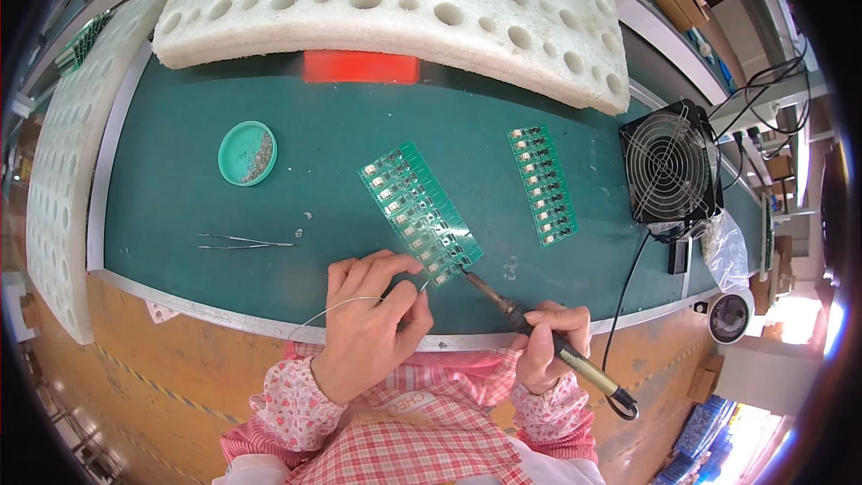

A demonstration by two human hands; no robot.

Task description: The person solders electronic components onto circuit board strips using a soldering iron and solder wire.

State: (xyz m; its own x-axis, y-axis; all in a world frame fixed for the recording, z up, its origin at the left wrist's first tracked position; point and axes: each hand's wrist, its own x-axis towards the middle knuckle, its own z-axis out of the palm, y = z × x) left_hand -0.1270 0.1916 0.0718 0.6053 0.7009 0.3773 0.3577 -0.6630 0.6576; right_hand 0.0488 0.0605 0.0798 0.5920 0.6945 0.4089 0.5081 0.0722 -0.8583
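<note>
A green circuit board panel (420, 211) with rows of small parts lies slanted on the green mat. My left hand (373, 314) is closed on a thin solder wire (330, 307), with its fingers at the board's near left edge. The wire loops back over the hand. In my right hand (555, 341) is a soldering iron (516, 313), held like a pen. Its tip meets the board's near end, close to the lower right corner. Part of the wire is hidden by my left fingers.
A second, narrower board panel (543, 184) lies to the right. Tweezers (245, 242) and a green dish (235, 162) of tiny parts are on the left. White foam blocks with holes (386, 22) and a red box (361, 67) stand behind. A black fan (672, 162) stands at right.
</note>
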